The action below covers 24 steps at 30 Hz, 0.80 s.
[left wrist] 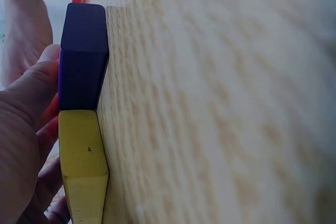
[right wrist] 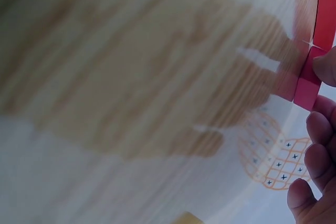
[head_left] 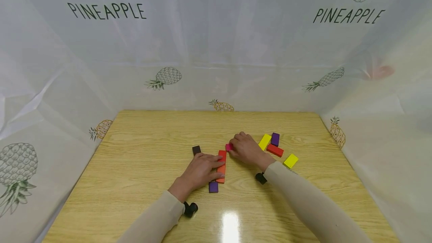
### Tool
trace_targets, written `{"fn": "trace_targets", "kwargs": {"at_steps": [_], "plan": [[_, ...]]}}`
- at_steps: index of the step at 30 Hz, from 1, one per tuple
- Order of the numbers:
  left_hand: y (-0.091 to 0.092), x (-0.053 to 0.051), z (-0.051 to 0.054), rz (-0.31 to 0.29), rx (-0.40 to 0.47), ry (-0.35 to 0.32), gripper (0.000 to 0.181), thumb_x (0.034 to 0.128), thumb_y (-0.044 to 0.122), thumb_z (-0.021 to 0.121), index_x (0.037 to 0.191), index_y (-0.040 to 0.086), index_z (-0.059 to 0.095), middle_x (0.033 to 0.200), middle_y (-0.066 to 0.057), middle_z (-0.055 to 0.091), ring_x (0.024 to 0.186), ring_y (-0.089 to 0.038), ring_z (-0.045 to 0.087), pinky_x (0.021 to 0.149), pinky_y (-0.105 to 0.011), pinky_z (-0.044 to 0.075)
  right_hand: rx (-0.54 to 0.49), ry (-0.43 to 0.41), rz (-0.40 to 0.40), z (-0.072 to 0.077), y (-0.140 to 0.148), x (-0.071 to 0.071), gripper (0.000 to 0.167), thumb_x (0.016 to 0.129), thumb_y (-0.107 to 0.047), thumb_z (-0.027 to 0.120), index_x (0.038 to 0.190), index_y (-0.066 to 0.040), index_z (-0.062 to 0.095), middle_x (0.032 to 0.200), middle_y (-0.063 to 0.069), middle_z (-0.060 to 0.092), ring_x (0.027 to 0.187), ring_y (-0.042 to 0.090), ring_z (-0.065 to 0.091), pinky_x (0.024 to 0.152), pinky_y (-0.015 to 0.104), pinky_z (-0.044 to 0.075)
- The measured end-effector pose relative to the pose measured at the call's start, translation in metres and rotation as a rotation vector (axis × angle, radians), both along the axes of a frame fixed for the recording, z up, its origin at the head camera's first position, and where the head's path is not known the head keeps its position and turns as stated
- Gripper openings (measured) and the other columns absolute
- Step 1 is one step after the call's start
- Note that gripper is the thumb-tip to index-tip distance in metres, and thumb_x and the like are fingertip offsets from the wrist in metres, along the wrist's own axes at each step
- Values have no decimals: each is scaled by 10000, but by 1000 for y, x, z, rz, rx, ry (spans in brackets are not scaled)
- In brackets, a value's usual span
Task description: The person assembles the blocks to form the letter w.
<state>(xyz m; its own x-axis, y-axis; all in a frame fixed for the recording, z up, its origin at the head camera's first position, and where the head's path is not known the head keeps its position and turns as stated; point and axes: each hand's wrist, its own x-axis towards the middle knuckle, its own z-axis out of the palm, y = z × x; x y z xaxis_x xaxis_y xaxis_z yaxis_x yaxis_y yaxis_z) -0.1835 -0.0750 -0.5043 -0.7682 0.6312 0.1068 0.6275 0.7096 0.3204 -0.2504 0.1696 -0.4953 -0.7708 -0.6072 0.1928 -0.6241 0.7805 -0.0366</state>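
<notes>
In the head view my left hand [head_left: 200, 170] lies with fingers extended over a red block [head_left: 222, 153] and an orange block [head_left: 221, 180], which stand end to end. A purple block [head_left: 213, 187] is just below them, and a dark block [head_left: 196, 149] shows above the knuckles. The left wrist view has the purple block [left wrist: 84, 56] and a yellow block [left wrist: 83, 150] beside that hand [left wrist: 18, 140]. My right hand [head_left: 248, 149] pinches a small pink block [head_left: 228, 147]; the right wrist view shows this pink block [right wrist: 308, 80] at the red block's end [right wrist: 326, 14].
Right of my right hand lie a yellow block [head_left: 264, 142], another purple block [head_left: 275, 139], another red block [head_left: 275, 150] and a second yellow one [head_left: 291, 161]. A pineapple-printed sheet [head_left: 216, 40] surrounds the wooden table [head_left: 152, 134] at the back and sides.
</notes>
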Motion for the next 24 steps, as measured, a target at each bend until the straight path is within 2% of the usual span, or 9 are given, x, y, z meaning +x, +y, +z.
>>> {"fn": "trace_targets", "kwargs": {"at_steps": [13, 24], "plan": [[1, 0, 1, -4, 3, -6, 544, 992, 505, 690, 1444, 201, 680, 1523, 5, 615, 1378, -239, 595, 1159, -501, 391, 4, -35, -2, 1, -1, -1, 278, 1021, -303, 699, 1160, -66, 743, 1094, 82, 683, 977, 264, 567, 886, 452, 529], [1, -1, 0, -2, -10, -7, 548, 994, 511, 684, 1450, 207, 674, 1530, 8, 609, 1384, -237, 590, 1164, -500, 387, -11, -7, 2, -1, 1, -2, 317, 997, -298, 710, 1186, -44, 716, 1106, 104, 683, 978, 287, 563, 897, 472, 528]]}}
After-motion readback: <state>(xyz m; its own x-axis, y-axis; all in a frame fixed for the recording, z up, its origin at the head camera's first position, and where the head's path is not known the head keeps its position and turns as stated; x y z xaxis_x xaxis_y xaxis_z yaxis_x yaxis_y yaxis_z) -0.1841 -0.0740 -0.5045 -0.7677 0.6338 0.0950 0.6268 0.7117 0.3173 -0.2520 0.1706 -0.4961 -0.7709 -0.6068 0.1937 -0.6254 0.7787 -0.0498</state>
